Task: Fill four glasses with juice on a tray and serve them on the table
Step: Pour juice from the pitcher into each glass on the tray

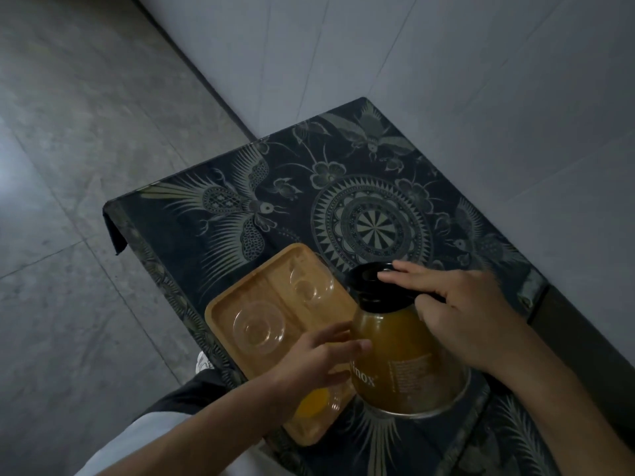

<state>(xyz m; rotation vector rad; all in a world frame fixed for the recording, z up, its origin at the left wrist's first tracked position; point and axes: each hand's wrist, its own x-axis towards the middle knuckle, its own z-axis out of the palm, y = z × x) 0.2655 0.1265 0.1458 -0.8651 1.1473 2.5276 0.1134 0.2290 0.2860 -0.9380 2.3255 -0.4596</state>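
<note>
A glass jug (405,365) of orange-brown juice with a black lid (369,281) stands just right of a wooden tray (240,297). My right hand (460,310) wraps the jug's black handle, fingers stretched over the lid. My left hand (319,362) lies flat against the jug's left side. On the tray stand two empty clear glasses, one at the far end (311,283) and one in the middle (258,327). A glass holding orange juice (314,401) sits at the near end, partly hidden under my left wrist.
The tray and jug rest on a small table under a dark cloth printed with birds and a round medallion (371,225). A pale tiled wall (481,80) runs behind it. Grey floor tiles (68,166) lie to the left, beyond the table's left edge.
</note>
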